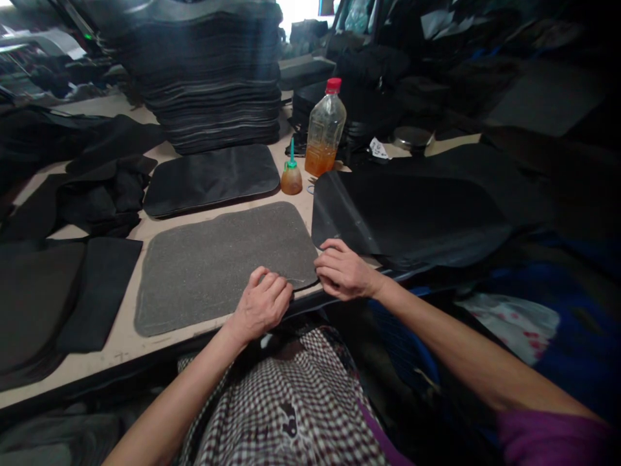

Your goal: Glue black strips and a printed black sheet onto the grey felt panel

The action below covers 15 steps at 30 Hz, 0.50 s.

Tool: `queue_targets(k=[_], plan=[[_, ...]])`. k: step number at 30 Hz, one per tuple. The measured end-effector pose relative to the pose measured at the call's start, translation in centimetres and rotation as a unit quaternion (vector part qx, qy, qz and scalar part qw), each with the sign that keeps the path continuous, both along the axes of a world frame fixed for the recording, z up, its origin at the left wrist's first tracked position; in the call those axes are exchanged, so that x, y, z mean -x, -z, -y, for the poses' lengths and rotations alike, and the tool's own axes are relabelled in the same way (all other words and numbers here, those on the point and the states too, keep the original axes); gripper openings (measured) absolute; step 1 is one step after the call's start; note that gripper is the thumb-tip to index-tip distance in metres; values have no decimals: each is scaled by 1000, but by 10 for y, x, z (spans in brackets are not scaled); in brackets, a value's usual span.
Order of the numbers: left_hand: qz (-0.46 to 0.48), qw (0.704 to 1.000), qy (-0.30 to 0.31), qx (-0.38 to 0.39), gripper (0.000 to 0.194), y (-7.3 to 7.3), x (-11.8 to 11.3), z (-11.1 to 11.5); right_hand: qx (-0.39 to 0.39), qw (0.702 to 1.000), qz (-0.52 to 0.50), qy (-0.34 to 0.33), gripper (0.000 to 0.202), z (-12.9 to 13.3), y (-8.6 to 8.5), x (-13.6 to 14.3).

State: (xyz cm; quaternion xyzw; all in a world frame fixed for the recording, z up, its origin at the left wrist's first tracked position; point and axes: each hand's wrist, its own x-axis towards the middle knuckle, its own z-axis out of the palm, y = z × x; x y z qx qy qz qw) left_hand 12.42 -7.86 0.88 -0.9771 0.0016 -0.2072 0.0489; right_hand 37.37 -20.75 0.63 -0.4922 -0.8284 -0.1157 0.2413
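Grey mat (pixel 218 265), tan worktable (pixel 121 336), cluttered workshop

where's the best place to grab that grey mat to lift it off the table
Probably the near right corner of the grey mat, coming from the table's front edge: it lies flat, and that corner reaches the edge, where the left hand and right hand already rest.

Head-worn view, down over worktable (pixel 126 336)

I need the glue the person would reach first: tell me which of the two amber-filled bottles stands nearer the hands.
The small squat bottle with the green nozzle; the tall red-capped bottle stands behind it, farther from the right hand.
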Motion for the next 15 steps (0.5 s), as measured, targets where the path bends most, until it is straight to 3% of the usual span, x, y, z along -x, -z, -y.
queue_targets(k=[15], plan=[[-22, 1000, 18, 1, 13, -4, 5, 0, 28, 999, 17, -29, 9, 0, -5, -3]])
